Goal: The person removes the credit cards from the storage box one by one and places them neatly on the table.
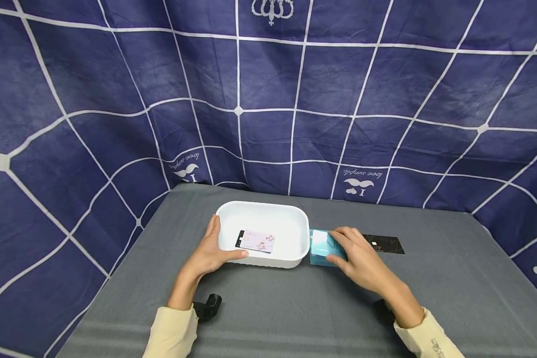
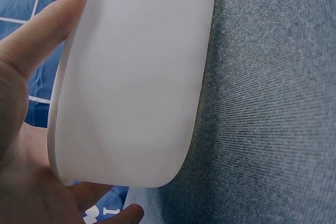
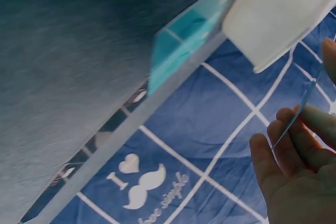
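Note:
A white plastic basin [image 1: 264,211] stands on the cloth-covered table. My left hand [image 1: 208,256] grips its left end, thumb over the front rim and fingers along the outer side; the left wrist view shows the basin's wall [image 2: 131,77] close up. Inside lie a pink-and-white card [image 1: 257,240] and a black card [image 1: 239,238], partly overlapping. Just right of the basin, my right hand [image 1: 360,256] pinches a light-blue card [image 3: 296,116] between thumb and fingers, raised off the table. Below it a teal card [image 3: 184,38] lies flat by the basin's right end.
A black VIP card [image 1: 387,244] lies farther right, its left end hidden behind the right hand. Grey cloth [image 1: 286,308] covers the table. A dark blue curtain with white lines [image 1: 268,134] hangs behind the table and along both sides.

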Demonstrator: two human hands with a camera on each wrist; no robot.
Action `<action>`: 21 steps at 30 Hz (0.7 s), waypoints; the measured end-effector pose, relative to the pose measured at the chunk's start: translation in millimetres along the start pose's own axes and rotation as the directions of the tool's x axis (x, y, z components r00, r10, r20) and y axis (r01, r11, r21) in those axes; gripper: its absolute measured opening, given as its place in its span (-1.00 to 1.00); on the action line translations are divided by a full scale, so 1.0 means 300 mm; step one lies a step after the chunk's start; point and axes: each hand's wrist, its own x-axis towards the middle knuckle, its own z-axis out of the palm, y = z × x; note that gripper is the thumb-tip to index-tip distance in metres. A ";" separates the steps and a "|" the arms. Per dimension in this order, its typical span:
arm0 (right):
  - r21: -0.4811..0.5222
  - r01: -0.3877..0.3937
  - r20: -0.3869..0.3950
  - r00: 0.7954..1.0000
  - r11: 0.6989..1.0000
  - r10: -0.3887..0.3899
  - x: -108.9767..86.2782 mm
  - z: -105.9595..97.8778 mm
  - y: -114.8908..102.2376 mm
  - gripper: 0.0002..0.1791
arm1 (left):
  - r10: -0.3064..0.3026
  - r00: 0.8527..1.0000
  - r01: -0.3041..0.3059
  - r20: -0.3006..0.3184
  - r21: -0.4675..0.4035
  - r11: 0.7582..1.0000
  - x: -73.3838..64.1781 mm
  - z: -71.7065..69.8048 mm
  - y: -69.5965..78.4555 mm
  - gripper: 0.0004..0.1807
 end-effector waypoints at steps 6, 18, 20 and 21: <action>-0.011 -0.027 0.010 1.000 1.000 0.027 -0.042 0.000 0.041 -0.38 | -0.003 1.000 0.003 0.001 0.002 1.000 -0.002 0.001 -0.001 0.44; -0.019 -0.073 0.098 0.992 0.997 0.075 -0.105 -0.016 0.127 -0.39 | -0.002 1.000 0.002 0.004 0.000 1.000 -0.001 0.004 -0.003 0.44; -0.026 -0.083 0.118 0.989 0.996 0.086 -0.116 -0.019 0.141 -0.40 | -0.003 1.000 0.003 0.006 0.001 1.000 -0.002 0.004 -0.003 0.44; -0.029 -0.088 0.127 0.988 0.996 0.091 -0.120 -0.020 0.147 -0.40 | -0.002 1.000 0.002 0.005 0.002 1.000 -0.002 0.004 -0.004 0.44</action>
